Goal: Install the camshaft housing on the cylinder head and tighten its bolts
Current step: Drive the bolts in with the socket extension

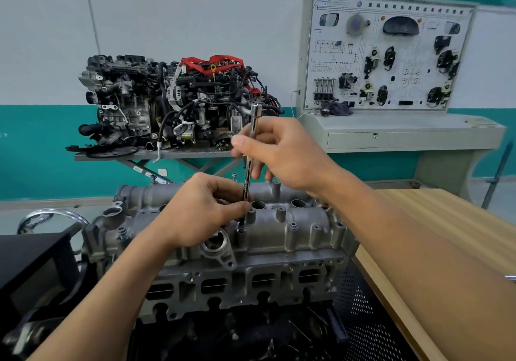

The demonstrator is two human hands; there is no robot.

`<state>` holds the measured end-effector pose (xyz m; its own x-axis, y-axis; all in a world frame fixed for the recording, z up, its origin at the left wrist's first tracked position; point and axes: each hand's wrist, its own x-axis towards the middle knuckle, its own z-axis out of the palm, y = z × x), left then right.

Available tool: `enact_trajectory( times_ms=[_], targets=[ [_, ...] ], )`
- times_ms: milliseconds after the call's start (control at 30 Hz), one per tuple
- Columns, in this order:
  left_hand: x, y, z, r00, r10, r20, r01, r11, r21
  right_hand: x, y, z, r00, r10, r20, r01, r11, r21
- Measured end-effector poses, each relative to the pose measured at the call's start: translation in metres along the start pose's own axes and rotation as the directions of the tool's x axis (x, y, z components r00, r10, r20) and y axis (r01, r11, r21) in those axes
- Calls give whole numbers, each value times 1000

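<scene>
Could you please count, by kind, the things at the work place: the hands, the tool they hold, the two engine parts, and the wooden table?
Hands: 2, left hand and right hand, both with a grip on the tool
Long metal driver: 1
Camshaft housing: 1
Cylinder head: 1
Wooden table: 1
Total: 6

Light is even and soft, indoor, from overhead; I see only faint shadows. A small glint sits on the socket driver [255, 115]. The wide lens bows the wall [167, 20] seams and table [441, 210] edge; the lower left goes dark and soft.
</scene>
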<state>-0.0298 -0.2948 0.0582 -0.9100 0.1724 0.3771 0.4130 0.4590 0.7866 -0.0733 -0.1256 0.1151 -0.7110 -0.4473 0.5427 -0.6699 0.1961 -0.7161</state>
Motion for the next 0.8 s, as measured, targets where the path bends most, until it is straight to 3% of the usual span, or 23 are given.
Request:
enact_trajectory(
  times_ms=[100, 267, 467, 533, 700, 800],
  targets=[
    [1, -1, 0, 1000, -7, -16, 7, 1000, -4, -2, -4, -8, 998, -15, 63, 12, 999, 36],
    [0, -1, 1, 1000, -1, -20, 0, 1000, -22, -1, 1, 6, 981, -78, -180, 55, 990, -133],
    [0, -1, 0, 1000, 0, -14, -1, 1000, -13, -4, -2, 1, 997, -42, 64, 39, 998, 52],
    [1, -2, 0, 1000, -7, -22, 7, 1000, -5, -4, -3, -1, 996, -46, 81, 42, 998, 45],
    [1, -3, 0, 1000, -4, -15, 3, 1000, -18, -4, 1, 9, 974, -111, -199, 87, 988, -128],
    [1, -3, 0, 1000, 1, -9, -1, 1000, -7, -5, 1, 8, 981, -58, -184, 55, 998, -21]
  ],
)
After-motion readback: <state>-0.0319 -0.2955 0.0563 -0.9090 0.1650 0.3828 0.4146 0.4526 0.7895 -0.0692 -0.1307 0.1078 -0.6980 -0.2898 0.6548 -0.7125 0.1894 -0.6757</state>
